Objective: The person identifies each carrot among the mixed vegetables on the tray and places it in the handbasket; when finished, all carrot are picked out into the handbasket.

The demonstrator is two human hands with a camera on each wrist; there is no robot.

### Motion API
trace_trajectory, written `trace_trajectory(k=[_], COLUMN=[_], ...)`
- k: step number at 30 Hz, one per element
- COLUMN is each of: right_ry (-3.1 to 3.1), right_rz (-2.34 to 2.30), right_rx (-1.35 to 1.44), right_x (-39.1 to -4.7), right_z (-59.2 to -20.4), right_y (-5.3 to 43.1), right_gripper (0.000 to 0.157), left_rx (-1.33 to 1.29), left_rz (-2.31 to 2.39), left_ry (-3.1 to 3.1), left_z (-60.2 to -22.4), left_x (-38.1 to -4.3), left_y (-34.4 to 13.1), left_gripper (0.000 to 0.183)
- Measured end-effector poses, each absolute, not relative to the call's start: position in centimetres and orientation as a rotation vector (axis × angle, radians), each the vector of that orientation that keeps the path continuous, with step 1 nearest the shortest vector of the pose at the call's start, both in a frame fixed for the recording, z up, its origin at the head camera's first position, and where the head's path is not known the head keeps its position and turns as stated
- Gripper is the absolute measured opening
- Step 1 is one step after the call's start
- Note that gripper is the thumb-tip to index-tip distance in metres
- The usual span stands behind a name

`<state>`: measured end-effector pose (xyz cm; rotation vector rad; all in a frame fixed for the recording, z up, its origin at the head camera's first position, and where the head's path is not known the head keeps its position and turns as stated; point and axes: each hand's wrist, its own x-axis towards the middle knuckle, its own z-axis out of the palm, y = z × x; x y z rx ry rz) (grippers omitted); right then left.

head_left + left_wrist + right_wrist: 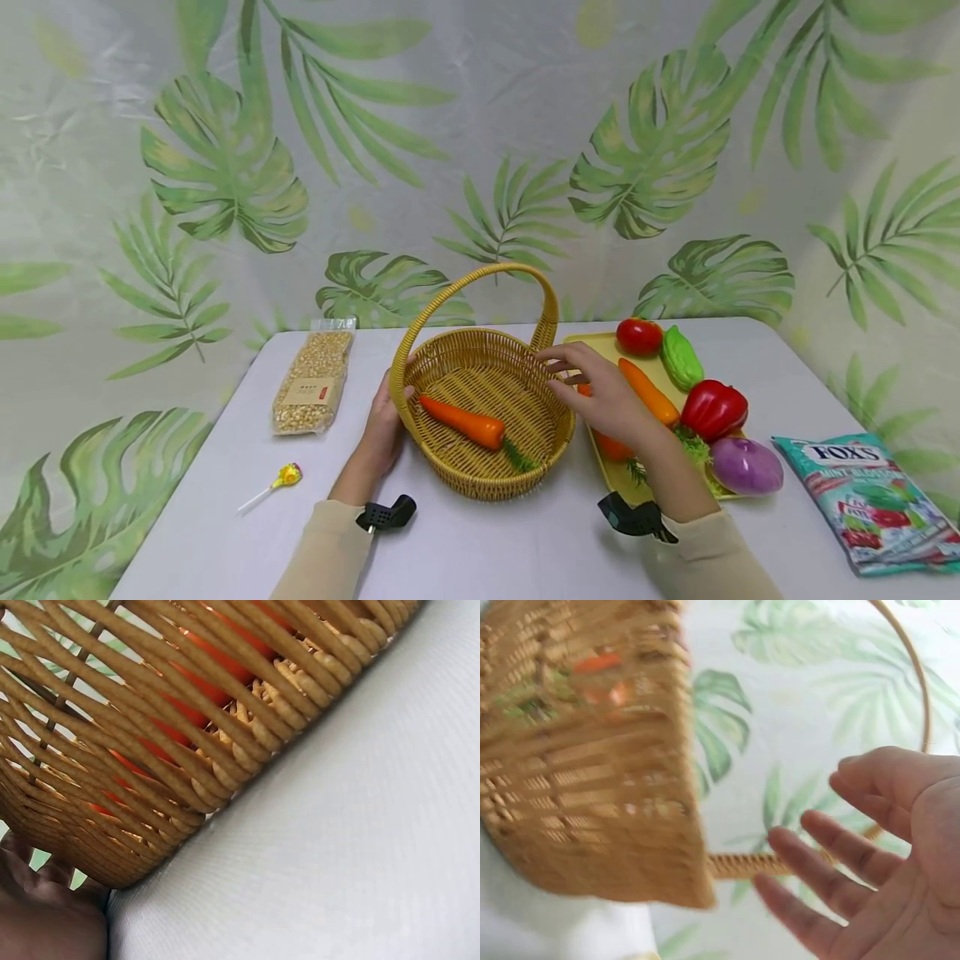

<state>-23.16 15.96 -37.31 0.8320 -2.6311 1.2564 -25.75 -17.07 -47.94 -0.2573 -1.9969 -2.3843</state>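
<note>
A woven wicker basket (450,475) with a tall arched handle (480,275) stands on the white table in the head view. Inside it lies an orange carrot (468,423) with a green top; its orange shows through the weave in both wrist views. My left hand (384,429) grips the basket's left side near the foot of the handle, its fingers partly hidden by the wicker. Over the right rim hovers my right hand (603,396), fingers spread and loosely bent. The right wrist view has that hand (885,877) holding nothing, apart from the basket wall (615,802).
Right of the basket, a yellow tray (600,342) bears a tomato (639,337), a red bell pepper (714,410), a purple onion (746,467) and carrots (652,396). A candy bag (870,500) lies far right. A kernel bag (313,379) and a lollipop (287,475) lie left.
</note>
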Motion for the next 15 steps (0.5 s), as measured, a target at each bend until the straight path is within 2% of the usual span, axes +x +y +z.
trace_trajectory(k=[10,15], right_ry=[-2.874,-2.982], right_rz=[1.299,1.254], right_rx=[0.759,0.702], right_x=[-23.1,-23.2], right_z=[-36.3,-36.4], right_y=[19.9,21.4], right_gripper=[0.065,0.072], left_rx=[-0.258,-0.256], left_rz=[-2.379,-2.375], left_ry=[-2.005,-2.016], left_z=[-47.9,-47.9], left_x=[-25.8,-25.8], left_y=[-17.0,-17.0], left_gripper=[0.050,0.050])
